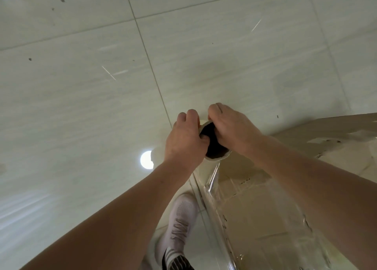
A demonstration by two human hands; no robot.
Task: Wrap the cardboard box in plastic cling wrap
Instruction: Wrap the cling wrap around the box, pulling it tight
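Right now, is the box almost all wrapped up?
Not yet. Done: film already covers the near side of the box. In hand: the left hand and right hand grip the top of the roll, with film running from it to the box. Left: the far part looks bare, so more laps seem needed.

The floor (81, 106) is laid with large glossy pale cream tiles, faintly streaked and divided by thin dark grout lines (151, 65). A round bright light spot (146, 160) is reflected on a tile near the lower middle, and soft glare streaks (22, 206) are seen at the left edge. Small dark specks (30, 59) and short white scratches (108, 73) are scattered over the tiles.
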